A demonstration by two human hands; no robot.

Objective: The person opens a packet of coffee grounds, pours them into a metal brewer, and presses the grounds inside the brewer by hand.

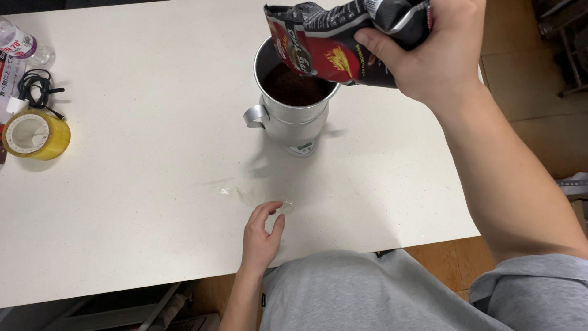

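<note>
My right hand (438,58) grips a black and red coffee bag (334,40), tilted with its open mouth over a metal cup (288,116). Dark coffee grounds (294,86) fill the inside of the cup. The cup stands on a small white scale (303,147) on the white table (141,184). My left hand (261,236) rests flat on the table near its front edge, fingers apart, holding nothing. It lies well below the cup and touches neither cup nor bag.
A roll of yellow tape (33,135) lies at the left edge. Behind it are a black cable (33,86) and a clear plastic bottle (21,43). A small wet smear (229,191) marks the table near my left hand. Wooden floor shows at the right.
</note>
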